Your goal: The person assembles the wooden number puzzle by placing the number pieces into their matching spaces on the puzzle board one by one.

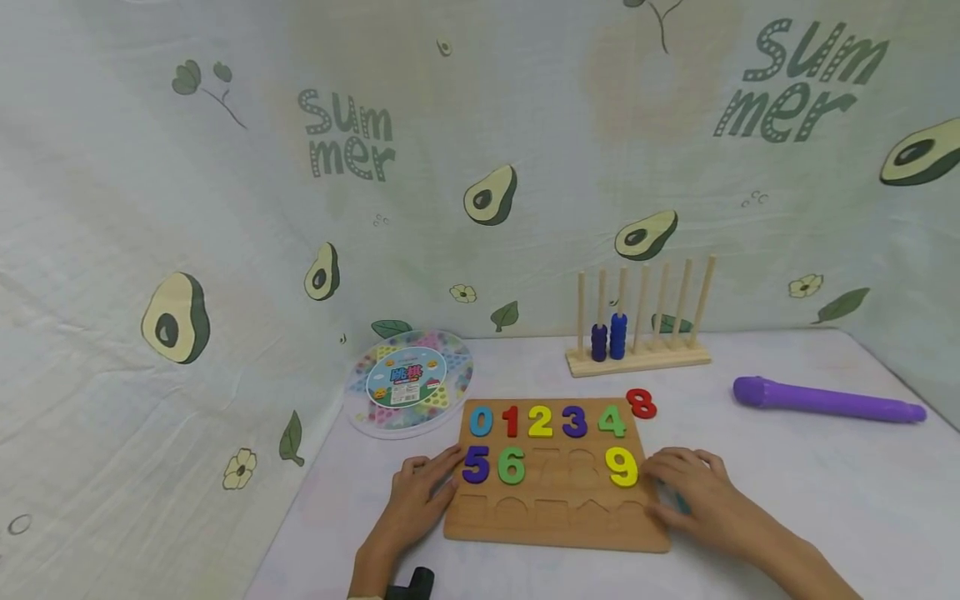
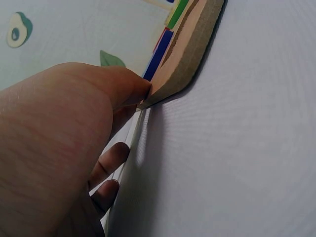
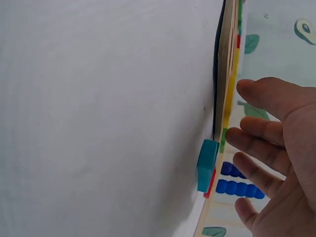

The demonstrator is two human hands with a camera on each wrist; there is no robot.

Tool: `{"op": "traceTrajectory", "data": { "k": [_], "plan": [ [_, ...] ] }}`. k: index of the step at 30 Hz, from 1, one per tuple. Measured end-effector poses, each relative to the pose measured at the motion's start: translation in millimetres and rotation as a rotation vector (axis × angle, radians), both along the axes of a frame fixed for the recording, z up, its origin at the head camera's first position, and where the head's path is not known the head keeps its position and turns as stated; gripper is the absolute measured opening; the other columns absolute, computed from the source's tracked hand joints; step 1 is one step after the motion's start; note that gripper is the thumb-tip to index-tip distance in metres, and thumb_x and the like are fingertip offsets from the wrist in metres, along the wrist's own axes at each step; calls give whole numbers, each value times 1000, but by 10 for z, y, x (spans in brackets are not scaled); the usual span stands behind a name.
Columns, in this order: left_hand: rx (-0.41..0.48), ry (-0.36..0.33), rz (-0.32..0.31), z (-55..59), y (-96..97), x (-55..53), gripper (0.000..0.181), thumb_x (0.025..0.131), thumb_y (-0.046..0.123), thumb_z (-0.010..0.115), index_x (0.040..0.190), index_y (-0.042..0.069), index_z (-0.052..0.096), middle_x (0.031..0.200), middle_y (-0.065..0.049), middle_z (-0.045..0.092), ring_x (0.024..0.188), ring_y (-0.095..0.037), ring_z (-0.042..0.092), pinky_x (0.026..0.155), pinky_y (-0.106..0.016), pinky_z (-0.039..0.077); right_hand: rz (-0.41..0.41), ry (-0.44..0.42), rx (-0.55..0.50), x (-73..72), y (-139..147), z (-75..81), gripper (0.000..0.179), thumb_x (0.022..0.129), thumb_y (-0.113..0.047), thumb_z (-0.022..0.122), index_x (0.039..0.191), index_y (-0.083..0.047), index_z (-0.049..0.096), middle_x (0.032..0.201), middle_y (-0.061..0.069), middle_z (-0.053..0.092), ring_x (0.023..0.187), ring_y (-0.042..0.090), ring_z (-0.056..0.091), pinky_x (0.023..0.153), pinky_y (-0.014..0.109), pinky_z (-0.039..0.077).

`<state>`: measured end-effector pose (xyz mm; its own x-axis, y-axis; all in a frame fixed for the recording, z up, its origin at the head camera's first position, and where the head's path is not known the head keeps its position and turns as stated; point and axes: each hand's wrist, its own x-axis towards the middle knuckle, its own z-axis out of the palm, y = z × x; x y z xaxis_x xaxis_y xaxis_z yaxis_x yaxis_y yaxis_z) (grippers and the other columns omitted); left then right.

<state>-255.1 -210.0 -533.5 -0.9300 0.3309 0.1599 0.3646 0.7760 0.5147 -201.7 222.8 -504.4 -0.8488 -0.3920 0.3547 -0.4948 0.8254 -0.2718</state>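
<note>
A wooden number board [image 1: 555,529] lies on the table, with colourful number pieces in its upper two rows and bare recesses below. Against its left edge, near the purple 5 [image 1: 476,464], rest the fingertips and thumb of my left hand [image 1: 417,498]; the left wrist view shows the thumb at the board's corner. My right hand [image 1: 701,502] hovers by the right edge, beside the yellow 9 [image 1: 622,467], fingers loosely spread and holding nothing. Under it a teal piece [image 3: 208,165] sits on the table, its shape unclear. A red 8 [image 1: 641,403] lies at the board's upper right corner.
Behind the board stands a wooden peg rack [image 1: 645,360] with blue beads on two pegs. A round game box [image 1: 408,383] lies at the back left, a purple stick [image 1: 828,402] at the right. A patterned cloth [image 1: 555,125] hangs behind.
</note>
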Motion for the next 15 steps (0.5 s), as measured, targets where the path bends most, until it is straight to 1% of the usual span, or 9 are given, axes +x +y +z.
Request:
{"op": "traceTrajectory", "data": {
  "k": [4, 6, 11, 15],
  "plan": [
    [3, -8, 4, -1, -3, 2, 44, 103, 30, 57, 147, 29, 53, 152, 10, 47, 127, -28, 38, 99, -59, 28, -3, 17, 5, 8, 42, -7, 36, 82, -32, 83, 112, -18, 70, 113, -7, 66, 116, 28, 54, 93, 54, 29],
    [1, -8, 12, -5, -6, 1, 44, 103, 30, 57, 147, 30, 53, 152, 10, 47, 125, -27, 39, 99, -59, 28, -12, 0, 11, 8, 64, -8, 37, 82, -33, 83, 113, -19, 69, 114, -6, 65, 117, 29, 53, 93, 56, 28],
    [4, -6, 20, -19, -10, -2, 44, 102, 32, 58, 146, 31, 54, 151, 11, 48, 119, -22, 39, 97, -56, 28, -76, -90, 47, 10, 121, -4, 43, 79, -37, 84, 116, -19, 69, 118, -2, 65, 120, 33, 51, 95, 62, 27],
    [4, -3, 13, -16, -3, -3, 43, 102, 32, 58, 145, 30, 54, 151, 11, 48, 118, -22, 39, 96, -55, 28, -110, -117, 73, 28, 181, -10, 45, 78, -36, 85, 116, -18, 69, 120, 1, 66, 121, 34, 50, 95, 64, 26]
  ]
}}
